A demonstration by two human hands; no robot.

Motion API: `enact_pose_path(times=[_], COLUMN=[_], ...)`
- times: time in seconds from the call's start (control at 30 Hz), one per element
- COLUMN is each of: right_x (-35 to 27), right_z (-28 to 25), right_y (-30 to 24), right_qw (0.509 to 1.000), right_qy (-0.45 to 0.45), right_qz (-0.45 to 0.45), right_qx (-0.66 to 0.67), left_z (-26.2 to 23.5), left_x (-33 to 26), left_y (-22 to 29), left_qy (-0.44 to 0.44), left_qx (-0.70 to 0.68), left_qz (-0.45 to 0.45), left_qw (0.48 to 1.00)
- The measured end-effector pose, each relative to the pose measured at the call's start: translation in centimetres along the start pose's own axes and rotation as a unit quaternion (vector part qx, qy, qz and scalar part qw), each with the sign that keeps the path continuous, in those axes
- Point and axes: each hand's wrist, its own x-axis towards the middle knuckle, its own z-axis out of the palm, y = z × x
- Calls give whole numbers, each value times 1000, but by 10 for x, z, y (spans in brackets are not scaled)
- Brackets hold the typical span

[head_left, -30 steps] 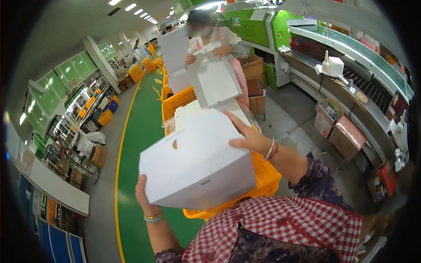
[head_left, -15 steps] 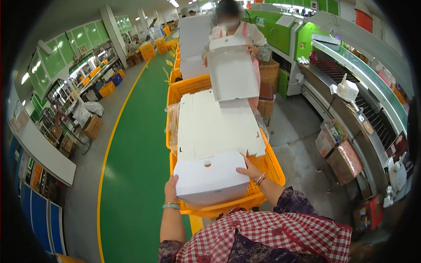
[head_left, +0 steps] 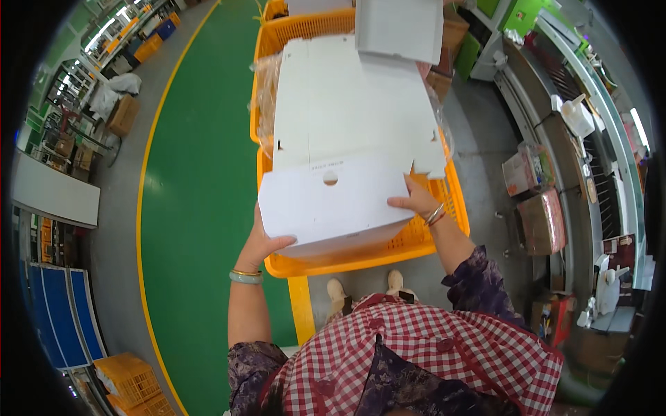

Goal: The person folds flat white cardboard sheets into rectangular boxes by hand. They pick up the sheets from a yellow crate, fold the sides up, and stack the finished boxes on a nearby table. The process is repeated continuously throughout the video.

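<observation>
White cardboard box [head_left: 333, 201] overhanging orange crate [head_left: 416, 239] rim | left hand [head_left: 260, 243] gripping lower-left edge | right hand [head_left: 416, 203] gripping right edge | green floor [head_left: 194, 173] lying open leftward

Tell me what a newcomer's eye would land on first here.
First, the flat white cardboard box blank at centre, gripped by the left hand at its lower left corner and the right hand at its right edge. Beneath it sit a stack of white cardboard sheets in an orange plastic crate, beside a green floor lane on the left.
</observation>
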Motion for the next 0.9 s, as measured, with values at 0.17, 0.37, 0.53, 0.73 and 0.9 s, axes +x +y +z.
enact_pose_path(times=[0.17,0.37,0.53,0.73,0.9], right_x=[13,1,-20,-40,-40], right_z=[0,16,11,18,4], right_y=[17,-3,2,-21,-13], right_qw=[992,998,994,988,973], right_qy=[44,8,0,-6,8], right_qz=[-84,-33,-18,26,40], right_qx=[-86,-45,-110,-150,-228], left_z=[10,-1,13,13,6], left_x=[-3,-14,-35,-32,-20], left_y=[1,-12,6,19,23], left_qy=[125,84,94,74,-2], left_qx=[9,255,357,447,470], left_qz=[-12,-2,54,60,21], left_qw=[992,963,928,889,882])
